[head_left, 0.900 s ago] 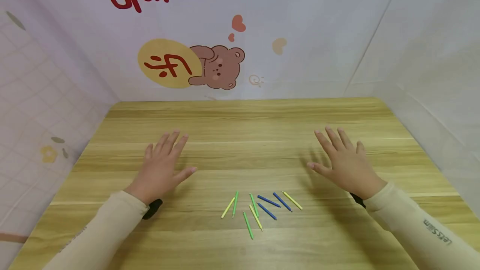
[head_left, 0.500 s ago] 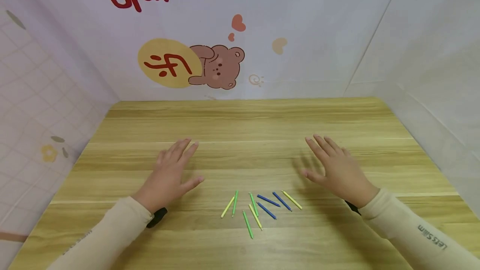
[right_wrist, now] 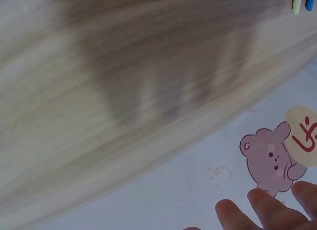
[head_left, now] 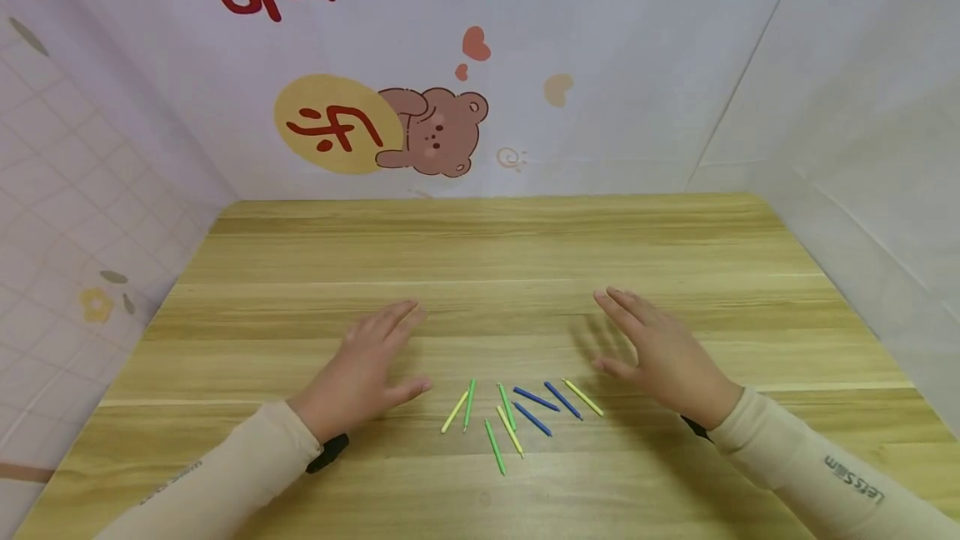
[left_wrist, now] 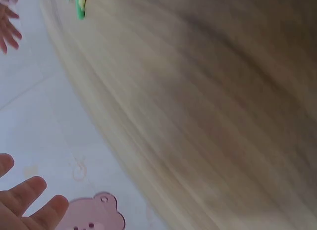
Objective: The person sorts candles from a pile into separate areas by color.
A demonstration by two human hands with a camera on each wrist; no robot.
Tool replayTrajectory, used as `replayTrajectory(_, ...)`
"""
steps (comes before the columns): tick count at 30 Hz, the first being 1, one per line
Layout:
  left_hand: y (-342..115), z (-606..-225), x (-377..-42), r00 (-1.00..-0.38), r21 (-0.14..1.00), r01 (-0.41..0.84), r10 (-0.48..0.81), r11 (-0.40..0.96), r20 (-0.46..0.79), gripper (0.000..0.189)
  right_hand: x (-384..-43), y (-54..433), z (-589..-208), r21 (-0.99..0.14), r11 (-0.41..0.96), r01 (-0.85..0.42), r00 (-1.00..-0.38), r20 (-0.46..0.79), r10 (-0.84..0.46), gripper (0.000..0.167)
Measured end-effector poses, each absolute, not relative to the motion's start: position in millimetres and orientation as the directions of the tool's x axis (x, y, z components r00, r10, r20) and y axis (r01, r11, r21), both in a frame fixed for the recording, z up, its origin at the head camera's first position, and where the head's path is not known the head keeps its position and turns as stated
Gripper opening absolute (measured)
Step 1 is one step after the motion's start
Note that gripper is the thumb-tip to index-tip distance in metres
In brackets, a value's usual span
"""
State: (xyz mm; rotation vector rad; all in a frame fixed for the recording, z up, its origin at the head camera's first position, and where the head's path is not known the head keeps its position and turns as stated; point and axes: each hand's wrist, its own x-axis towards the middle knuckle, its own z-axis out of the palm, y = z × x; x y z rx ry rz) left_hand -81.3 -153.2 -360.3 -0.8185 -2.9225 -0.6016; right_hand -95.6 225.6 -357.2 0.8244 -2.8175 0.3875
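Coloured sticks [head_left: 533, 420], three green, three yellow and three blue, lie scattered on the bench [head_left: 480, 252], towards its near side and well apart from the far and side edges. The left hand [head_left: 360, 369] and right hand [head_left: 667, 357] are apart, fingers extended, one either side of the sticks, with a gap of wood beside each thumb. Grain runs crosswise. Behind the far edge hangs white cloth [head_left: 637, 23] printed with a bear [head_left: 442, 136].

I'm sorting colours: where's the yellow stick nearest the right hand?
In the head view, the yellow stick lies right of centre on the table, just right of a blue stick.
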Motion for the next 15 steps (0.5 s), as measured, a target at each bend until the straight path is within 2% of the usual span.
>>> replayTrajectory(15, -132, -373, -69, -0.815, 0.349, 0.57, 0.565, 0.744, 0.127, 0.077, -87, 215, -360, -0.248, 0.815, -0.523, -0.851, 0.199, -0.486, 0.071)
